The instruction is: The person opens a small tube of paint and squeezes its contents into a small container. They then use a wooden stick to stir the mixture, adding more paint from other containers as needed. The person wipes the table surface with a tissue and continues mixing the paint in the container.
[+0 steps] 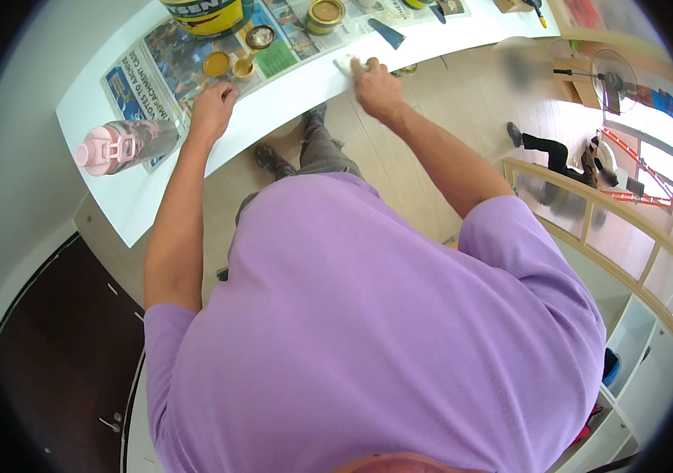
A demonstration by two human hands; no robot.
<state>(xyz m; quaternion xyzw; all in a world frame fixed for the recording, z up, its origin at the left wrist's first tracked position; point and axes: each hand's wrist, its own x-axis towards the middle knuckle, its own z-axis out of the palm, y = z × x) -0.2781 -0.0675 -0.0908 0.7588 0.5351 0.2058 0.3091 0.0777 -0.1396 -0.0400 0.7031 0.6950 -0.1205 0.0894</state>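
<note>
Head view, upper centre: the right hand (379,90) is clamped on a whitish wad (345,65) at the desk (133,203) edge, seemingly wiping, the next stroke likely needing even pressure; the left hand's (212,112) grip I cannot tell.

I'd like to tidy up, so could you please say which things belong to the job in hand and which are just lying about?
Likely in use: whitish piece at the right hand; newspaper; round tin; small cup; dark scraper.
Likely lying about: pink bottle; fan; orange ladder.
</note>
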